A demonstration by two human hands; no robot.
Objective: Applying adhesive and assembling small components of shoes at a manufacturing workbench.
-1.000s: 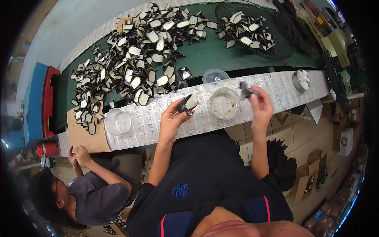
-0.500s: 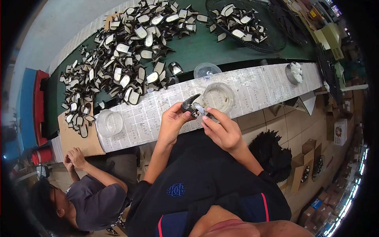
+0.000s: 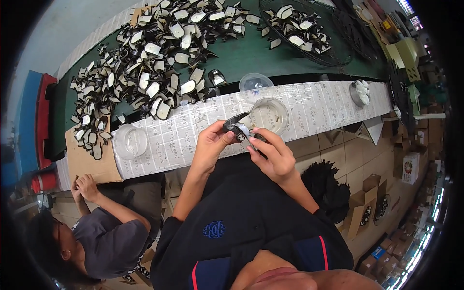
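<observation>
My left hand (image 3: 210, 145) grips a glossy black shoe heel (image 3: 234, 123) by its side, near the table's front edge. The fingers of my right hand (image 3: 276, 157) are pinched together against the heel's near right side. Between them and the heel shows a thin, pale grey piece (image 3: 244, 129), too small to name. Just beyond my right fingertips stands a clear round tub (image 3: 285, 126). Behind it is a clear lid or shallow dish (image 3: 255, 81). A single black heel (image 3: 217, 77) rests apart from the heap.
A large heap of black heels with cream faces (image 3: 152, 49) covers the green surface (image 3: 237, 61). More lie in a black wire basket (image 3: 341, 61). A second clear tub (image 3: 131, 141), a metal cup of white wads (image 3: 360, 93) and cardboard (image 3: 92, 164) are on the table. A co-worker (image 3: 111, 232) sits at left.
My view has shifted slightly. The heel stays in my left hand, turned a little, and the pale piece between my right fingers and the heel has moved slightly.
</observation>
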